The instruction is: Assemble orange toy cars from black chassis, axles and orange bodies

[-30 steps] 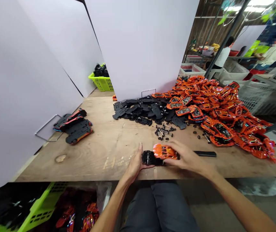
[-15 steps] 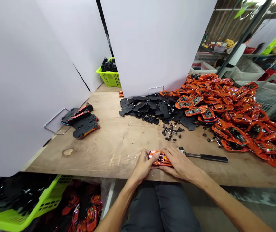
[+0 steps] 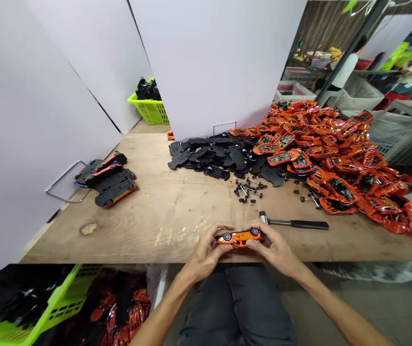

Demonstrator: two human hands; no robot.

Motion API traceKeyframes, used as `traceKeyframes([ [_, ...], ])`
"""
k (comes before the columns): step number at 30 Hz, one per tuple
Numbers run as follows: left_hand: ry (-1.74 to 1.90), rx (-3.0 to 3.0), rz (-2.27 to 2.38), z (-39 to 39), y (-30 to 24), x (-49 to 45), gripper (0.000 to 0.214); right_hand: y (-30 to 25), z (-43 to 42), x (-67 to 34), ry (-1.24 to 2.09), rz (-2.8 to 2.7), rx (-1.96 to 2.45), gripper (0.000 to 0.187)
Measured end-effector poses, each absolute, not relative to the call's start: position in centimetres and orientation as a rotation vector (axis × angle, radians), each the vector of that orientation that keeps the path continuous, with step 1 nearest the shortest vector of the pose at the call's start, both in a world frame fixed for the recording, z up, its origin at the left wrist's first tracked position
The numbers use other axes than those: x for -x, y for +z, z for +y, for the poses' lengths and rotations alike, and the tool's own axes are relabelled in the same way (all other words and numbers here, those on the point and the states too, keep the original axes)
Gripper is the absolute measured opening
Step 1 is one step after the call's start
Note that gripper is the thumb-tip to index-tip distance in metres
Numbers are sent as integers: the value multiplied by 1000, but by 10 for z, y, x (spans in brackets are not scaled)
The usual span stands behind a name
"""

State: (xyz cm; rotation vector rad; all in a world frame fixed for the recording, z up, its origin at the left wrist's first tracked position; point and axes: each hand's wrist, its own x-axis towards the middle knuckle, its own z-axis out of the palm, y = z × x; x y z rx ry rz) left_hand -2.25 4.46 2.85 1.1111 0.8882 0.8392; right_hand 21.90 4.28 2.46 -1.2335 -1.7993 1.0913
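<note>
The hands (image 3: 205,252) hide bits of the little toy car (image 3: 241,237). The left edge cuts off the green basket (image 3: 57,299) down low.

txt: none legible | lbls/brands: none rdbl | nos./signs: none rdbl

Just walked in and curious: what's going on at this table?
A person's left hand and right hand grip the ends of a small glossy orange toy car, tipped so two wheels show, at the front edge of the pale wooden table. A black-handled metal hammer lies beyond the right hand. Farther back lie flat black car bases, black wheels on metal axles and a heap of shiny orange car shells.
</note>
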Motion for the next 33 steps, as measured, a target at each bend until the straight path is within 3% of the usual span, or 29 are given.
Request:
traceKeyframes([
  [11, 832, -1575, 1111, 46, 17, 1, 26, 11, 31, -209, 1154, -1491, 1286, 26],
  [19, 441, -2349, 1129, 63, 31, -14, 20, 7, 26, -210, 1082, -1508, 1345, 32],
  [23, 372, -2528, 1190, 58, 25, -25, 14, 0, 19, -207, 887, -1480, 1414, 34],
  [29, 599, -2385, 1215, 50, 23, -16, 15, 2, 9, -200, 699, -1436, 1371, 27],
  [33, 900, -1751, 1226, 43, 35, -23, 29, 7, 4, -204, 825, -1333, 1306, 58],
])
